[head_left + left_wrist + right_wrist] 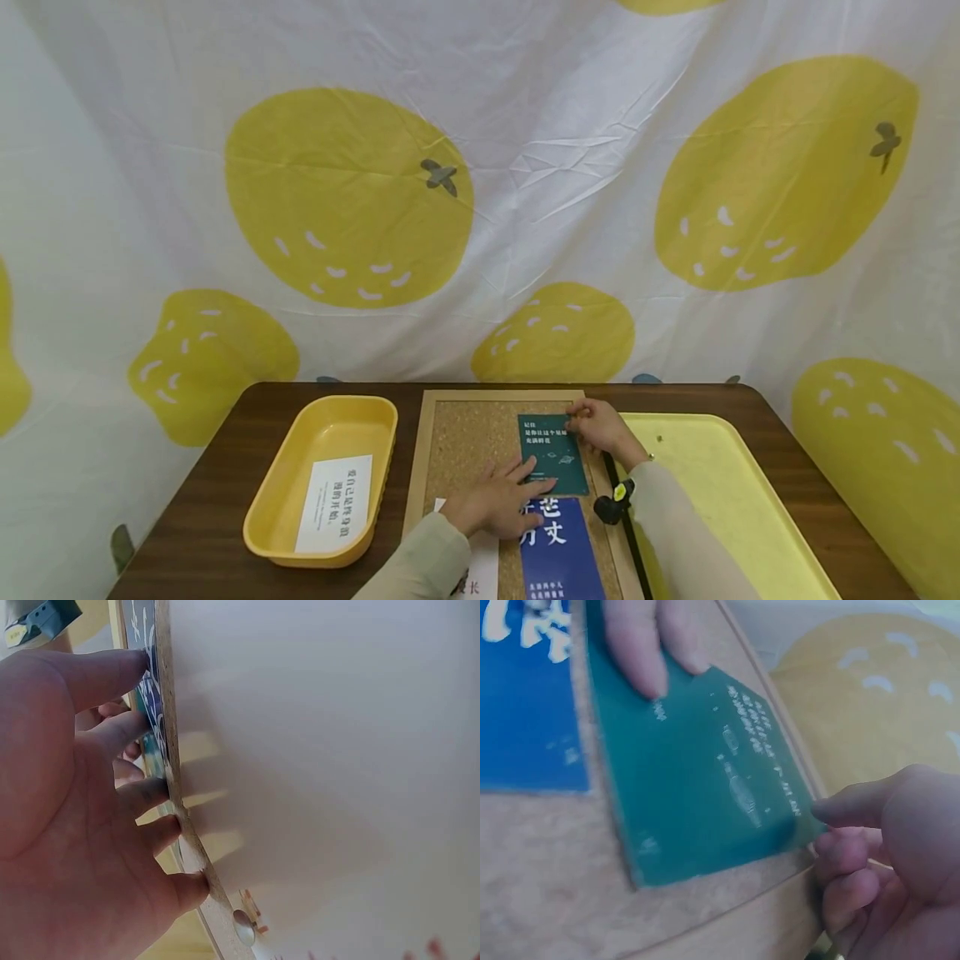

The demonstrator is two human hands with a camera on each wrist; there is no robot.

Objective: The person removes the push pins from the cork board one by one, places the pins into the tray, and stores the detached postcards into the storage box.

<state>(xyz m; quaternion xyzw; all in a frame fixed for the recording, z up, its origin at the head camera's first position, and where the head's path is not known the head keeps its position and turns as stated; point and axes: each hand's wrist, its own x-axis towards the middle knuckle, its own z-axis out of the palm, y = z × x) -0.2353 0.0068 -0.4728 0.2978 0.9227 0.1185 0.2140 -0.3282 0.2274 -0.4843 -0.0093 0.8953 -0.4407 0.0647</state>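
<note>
A dark green card (551,467) with white print lies on the upper right of the framed corkboard (467,442). With fingers spread, my left hand (498,500) presses down across the lower left of this card and the top of a blue card (564,558) below it. My right hand (606,429) has its fingers curled at the green card's top right corner. The right wrist view shows the thumb (855,804) and bent fingers pinching that corner; a small thing between them would be hidden. Under my left forearm a white card (483,573) shows partly.
A yellow-orange tray (257,521) on the left holds a white printed card (335,504). Right of the board lies a pale yellow tray (723,500) with a couple of tiny items. A lemon-patterned curtain (517,208) hangs behind the dark wooden table (206,500).
</note>
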